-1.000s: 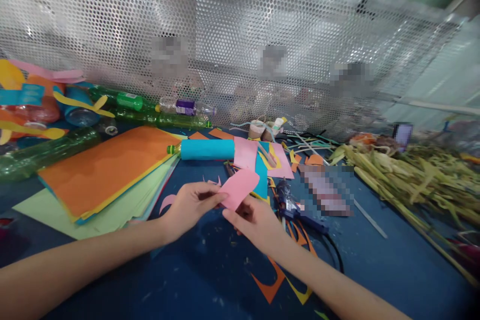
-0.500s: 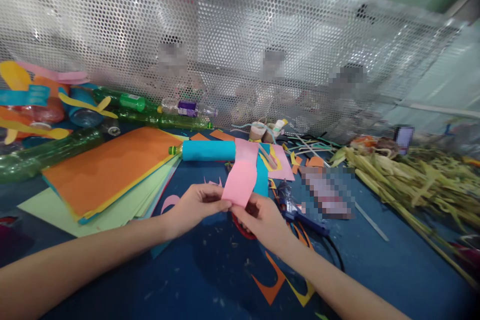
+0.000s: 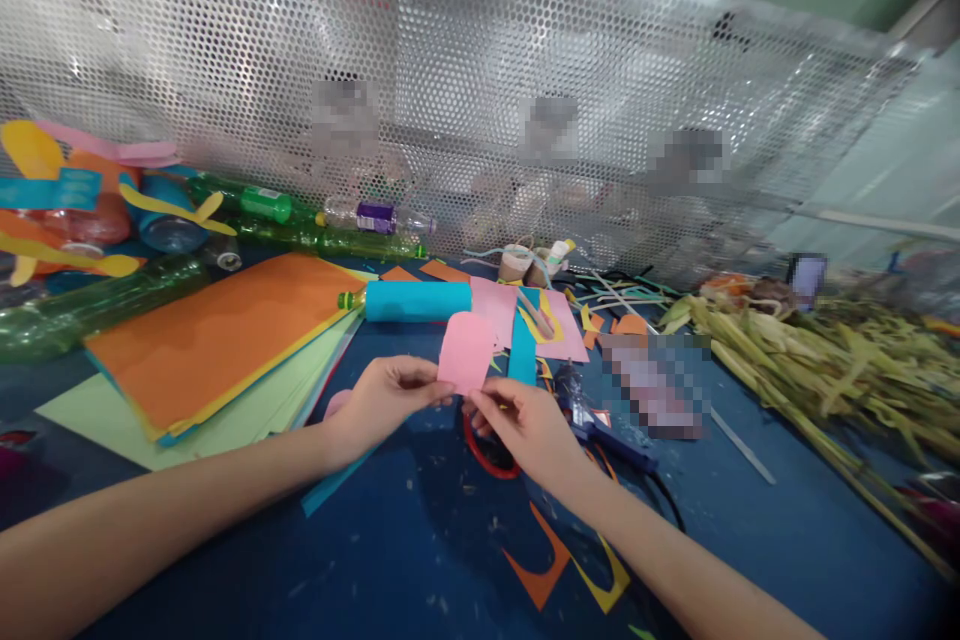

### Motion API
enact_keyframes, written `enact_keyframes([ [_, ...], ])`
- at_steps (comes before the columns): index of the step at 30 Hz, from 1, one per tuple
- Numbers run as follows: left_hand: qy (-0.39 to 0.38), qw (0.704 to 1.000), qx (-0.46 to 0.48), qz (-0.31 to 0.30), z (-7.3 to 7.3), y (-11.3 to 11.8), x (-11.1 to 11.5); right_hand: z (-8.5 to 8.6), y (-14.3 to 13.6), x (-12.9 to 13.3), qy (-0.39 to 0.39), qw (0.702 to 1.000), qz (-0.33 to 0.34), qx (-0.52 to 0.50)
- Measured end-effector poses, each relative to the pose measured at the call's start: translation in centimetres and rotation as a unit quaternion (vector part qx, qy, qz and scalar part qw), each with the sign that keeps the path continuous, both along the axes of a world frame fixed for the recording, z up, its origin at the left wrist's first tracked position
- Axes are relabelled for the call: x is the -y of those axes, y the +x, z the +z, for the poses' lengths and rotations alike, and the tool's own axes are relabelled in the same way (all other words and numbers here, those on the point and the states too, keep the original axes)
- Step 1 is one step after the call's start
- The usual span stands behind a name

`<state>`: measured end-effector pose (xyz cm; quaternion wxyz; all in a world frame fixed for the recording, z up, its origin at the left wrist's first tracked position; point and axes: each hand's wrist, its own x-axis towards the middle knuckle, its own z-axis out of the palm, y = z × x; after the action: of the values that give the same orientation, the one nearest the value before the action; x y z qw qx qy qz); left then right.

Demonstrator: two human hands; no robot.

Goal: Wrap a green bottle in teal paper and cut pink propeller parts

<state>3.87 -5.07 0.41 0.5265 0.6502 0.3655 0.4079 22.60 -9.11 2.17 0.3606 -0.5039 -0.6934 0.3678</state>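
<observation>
The pink paper [image 3: 465, 352] is pinched low by the left hand [image 3: 386, 405] and right hand [image 3: 531, 428], seemingly to hold it upright

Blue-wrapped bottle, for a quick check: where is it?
In the head view, just left of centre, the bottle lies beyond the left hand, between orange paper and pink sheet.

No readable text, brand, number or sign. Purple label [image 3: 376, 217] with a pale part, on the clear bottle [image 3: 342, 213] beyond the left grip [image 3: 384, 408], print too small; green label [image 3: 264, 203] with a white patch, on a green bottle [image 3: 231, 194] beyond and left of that grip, also illegible. Marks on the blue paper strip [image 3: 79, 189], farther left of it, too blurred to tell whether characters.
</observation>
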Motion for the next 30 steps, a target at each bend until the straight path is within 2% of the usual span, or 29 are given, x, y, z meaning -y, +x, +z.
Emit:
enact_keyframes([
  [7, -0.043, 0.999, -0.013, 0.022, 0.4, 0.3, 0.3, -0.4, 0.3, -0.4, -0.001, 1.0, -0.016, -0.015],
  [16, -0.029, 0.999, -0.024, 0.01, 0.3, 0.2, 0.6, -1.0, 0.3, -0.5, 0.006, 0.999, -0.035, 0.017],
  [22, -0.041, 0.999, -0.016, 0.019, 0.1, 0.2, 0.6, -0.7, 0.1, -0.4, 0.028, 0.998, -0.017, 0.046],
  [30, 0.001, 0.999, 0.003, -0.047, -0.5, 0.1, 1.0, -0.8, -0.7, 0.0, 0.07, 0.992, -0.028, 0.102],
])
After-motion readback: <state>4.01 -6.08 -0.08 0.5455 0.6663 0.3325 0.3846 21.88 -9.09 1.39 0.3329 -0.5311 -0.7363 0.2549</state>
